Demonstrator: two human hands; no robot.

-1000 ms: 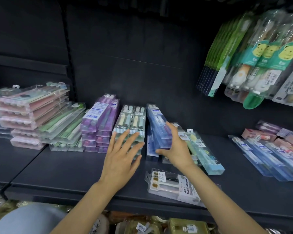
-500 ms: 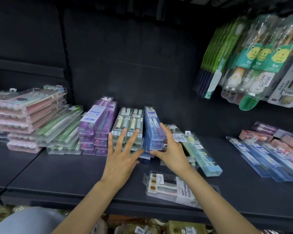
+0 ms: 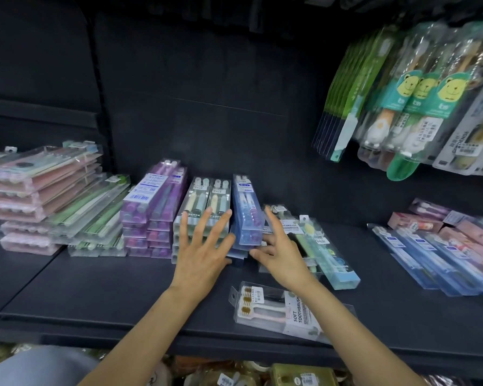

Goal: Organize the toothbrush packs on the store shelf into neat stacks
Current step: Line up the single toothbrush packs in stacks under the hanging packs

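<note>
On the black shelf (image 3: 95, 291) stand stacks of toothbrush packs: purple (image 3: 154, 201), cream-and-green (image 3: 204, 199) and blue (image 3: 246, 210). My left hand (image 3: 204, 249) lies flat with fingers spread against the front of the cream-and-green stack. My right hand (image 3: 279, 246) has straight fingers beside the right side of the blue stack, its thumb near the stack's lower front. A loose clear pack marked soft toothbrush (image 3: 273, 310) lies near the shelf's front edge under my right forearm.
Pink packs (image 3: 37, 185) and green packs (image 3: 95, 215) are piled at the left. Light-blue and green packs (image 3: 326, 252) lie askew right of my right hand. More blue and pink packs (image 3: 444, 249) sit far right. Hanging packs (image 3: 416, 96) fill the upper right.
The blue stack, tilted and held up by my right hand a second ago, now sits lower and squarer against the cream-and-green stack. My right hand has opened beside it; the left hand moved up to the stacks.
</note>
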